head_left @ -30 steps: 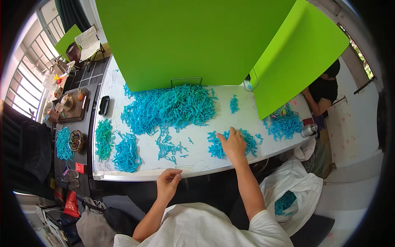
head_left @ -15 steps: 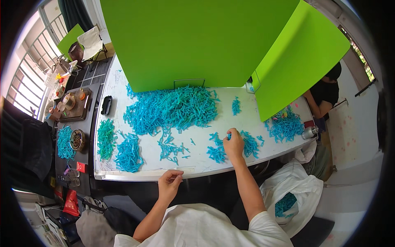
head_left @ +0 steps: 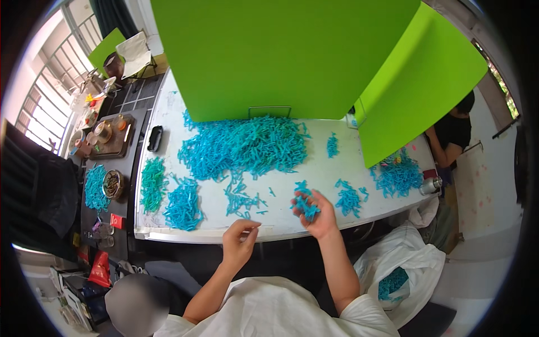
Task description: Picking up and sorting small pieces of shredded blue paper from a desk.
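My right hand [head_left: 323, 221] is turned palm up. Its fingers curl around a handful of small blue plastic pieces [head_left: 306, 209], narrow and stick-like; their exact kind is too small to tell. A few more lie just beyond its fingertips, and a small blue heap [head_left: 348, 199] sits to its right. Over the table's near edge hovers my left hand [head_left: 240, 241], half curled, thumb a little apart from the fingers, with nothing visible in it. Loose blue pieces [head_left: 241, 201] are scattered ahead of it. A big blue-green pile [head_left: 244, 147] spreads across the far middle of the white table [head_left: 281, 216].
Green boards [head_left: 281, 62] stand behind the pile. Blue [head_left: 183, 205] and green [head_left: 152, 184] heaps lie at left, near a black case [head_left: 155, 139]. Another heap [head_left: 397, 173] and a metal bottle [head_left: 430, 185] are at right. A white sack [head_left: 418, 264] sits below; a person [head_left: 452, 132] sits beyond.
My right hand has turned from a fingers-down reach to palm up, now with a handful of blue pieces. My left hand has shifted slightly right. The whole view has shifted slightly.
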`<state>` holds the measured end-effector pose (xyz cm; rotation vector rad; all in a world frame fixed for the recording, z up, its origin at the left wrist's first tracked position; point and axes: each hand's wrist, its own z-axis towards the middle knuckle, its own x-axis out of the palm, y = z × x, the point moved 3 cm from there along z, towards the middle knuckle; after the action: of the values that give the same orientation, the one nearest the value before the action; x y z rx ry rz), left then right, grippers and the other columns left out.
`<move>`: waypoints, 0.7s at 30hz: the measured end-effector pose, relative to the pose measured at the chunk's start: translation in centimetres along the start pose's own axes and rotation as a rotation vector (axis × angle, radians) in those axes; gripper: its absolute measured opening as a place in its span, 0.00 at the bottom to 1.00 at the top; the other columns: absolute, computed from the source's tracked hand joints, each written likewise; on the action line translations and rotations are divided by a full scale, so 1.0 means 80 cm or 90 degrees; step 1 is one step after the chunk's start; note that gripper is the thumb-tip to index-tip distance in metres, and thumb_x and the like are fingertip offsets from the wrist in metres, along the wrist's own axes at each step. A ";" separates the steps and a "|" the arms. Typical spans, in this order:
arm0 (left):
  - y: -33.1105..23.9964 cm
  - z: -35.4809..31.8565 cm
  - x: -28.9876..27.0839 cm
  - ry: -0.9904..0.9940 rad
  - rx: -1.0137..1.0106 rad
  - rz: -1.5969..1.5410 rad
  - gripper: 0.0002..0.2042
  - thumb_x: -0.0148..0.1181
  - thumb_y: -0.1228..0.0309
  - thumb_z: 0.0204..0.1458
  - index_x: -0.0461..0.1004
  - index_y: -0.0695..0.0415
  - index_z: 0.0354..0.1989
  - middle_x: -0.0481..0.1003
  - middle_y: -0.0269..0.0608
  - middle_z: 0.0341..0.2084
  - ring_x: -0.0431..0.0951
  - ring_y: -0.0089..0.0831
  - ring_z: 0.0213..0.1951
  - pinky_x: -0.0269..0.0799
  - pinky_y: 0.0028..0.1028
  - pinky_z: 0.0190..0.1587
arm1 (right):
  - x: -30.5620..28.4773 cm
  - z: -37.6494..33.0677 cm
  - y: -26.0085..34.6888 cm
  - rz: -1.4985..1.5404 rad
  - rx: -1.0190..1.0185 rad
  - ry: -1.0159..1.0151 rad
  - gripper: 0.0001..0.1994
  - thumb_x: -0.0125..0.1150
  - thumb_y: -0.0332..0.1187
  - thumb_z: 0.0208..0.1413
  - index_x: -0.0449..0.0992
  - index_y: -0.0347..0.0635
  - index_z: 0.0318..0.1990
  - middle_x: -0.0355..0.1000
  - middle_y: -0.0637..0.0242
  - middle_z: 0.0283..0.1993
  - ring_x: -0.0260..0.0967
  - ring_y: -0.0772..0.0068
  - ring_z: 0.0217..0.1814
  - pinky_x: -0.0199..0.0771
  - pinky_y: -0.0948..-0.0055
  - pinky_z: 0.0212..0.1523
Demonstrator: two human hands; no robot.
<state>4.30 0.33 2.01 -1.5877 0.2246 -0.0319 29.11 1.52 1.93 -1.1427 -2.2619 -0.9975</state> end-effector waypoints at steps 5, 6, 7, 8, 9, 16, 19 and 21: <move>-0.086 0.027 0.008 0.047 0.214 0.170 0.10 0.67 0.78 0.47 0.80 0.54 0.38 0.77 0.41 0.38 0.77 0.35 0.36 0.72 0.29 0.39 | 0.025 0.001 -0.082 0.012 0.134 0.112 0.20 0.52 0.44 0.65 0.73 0.37 0.52 0.75 0.59 0.43 0.75 0.63 0.36 0.78 0.71 0.29; -0.096 0.026 0.010 0.094 0.319 0.264 0.11 0.68 0.76 0.44 0.80 0.54 0.38 0.77 0.42 0.38 0.76 0.39 0.37 0.70 0.33 0.41 | 0.036 -0.003 -0.090 -0.018 0.109 0.098 0.18 0.52 0.44 0.65 0.73 0.38 0.50 0.74 0.61 0.43 0.75 0.66 0.37 0.78 0.73 0.28; -0.094 0.025 0.012 0.094 0.318 0.266 0.11 0.68 0.76 0.44 0.80 0.54 0.38 0.77 0.42 0.38 0.76 0.39 0.37 0.70 0.33 0.41 | 0.044 -0.004 -0.100 -0.047 0.082 0.083 0.16 0.52 0.43 0.65 0.74 0.40 0.49 0.74 0.63 0.44 0.75 0.69 0.38 0.78 0.75 0.27; -0.088 0.022 0.015 0.112 0.280 0.320 0.12 0.70 0.75 0.42 0.81 0.53 0.38 0.77 0.42 0.37 0.76 0.39 0.39 0.70 0.34 0.43 | 0.044 0.006 -0.114 -0.052 0.065 0.088 0.14 0.52 0.43 0.65 0.74 0.42 0.47 0.73 0.66 0.42 0.75 0.71 0.38 0.78 0.73 0.29; -0.080 0.021 0.016 0.126 0.240 0.372 0.14 0.71 0.74 0.40 0.81 0.53 0.39 0.77 0.42 0.36 0.75 0.40 0.40 0.69 0.36 0.46 | 0.050 0.005 -0.116 -0.053 0.067 0.090 0.14 0.52 0.43 0.65 0.74 0.42 0.47 0.73 0.66 0.42 0.75 0.71 0.38 0.78 0.73 0.29; -0.056 0.026 -0.004 0.035 0.110 0.242 0.11 0.68 0.81 0.45 0.80 0.59 0.38 0.74 0.40 0.29 0.75 0.30 0.24 0.71 0.28 0.25 | 0.065 -0.003 -0.118 -0.182 0.033 0.093 0.18 0.49 0.45 0.66 0.75 0.41 0.52 0.74 0.66 0.43 0.74 0.74 0.38 0.79 0.72 0.29; -0.050 0.033 -0.005 0.030 0.081 0.233 0.12 0.69 0.80 0.45 0.79 0.59 0.40 0.73 0.40 0.29 0.74 0.28 0.23 0.71 0.27 0.27 | 0.064 -0.005 -0.118 -0.269 0.036 0.087 0.17 0.50 0.43 0.66 0.76 0.41 0.51 0.75 0.68 0.42 0.74 0.75 0.37 0.78 0.73 0.28; -0.044 0.037 -0.005 0.031 0.072 0.227 0.13 0.69 0.80 0.45 0.79 0.59 0.40 0.72 0.40 0.29 0.74 0.27 0.22 0.71 0.26 0.26 | 0.058 0.005 -0.124 -0.318 -0.010 0.068 0.15 0.49 0.38 0.66 0.76 0.39 0.50 0.75 0.67 0.41 0.74 0.78 0.35 0.80 0.73 0.28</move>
<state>4.85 3.38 5.43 -1.4161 0.5330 0.1906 18.35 0.22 0.49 -0.5140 -2.5066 -1.2233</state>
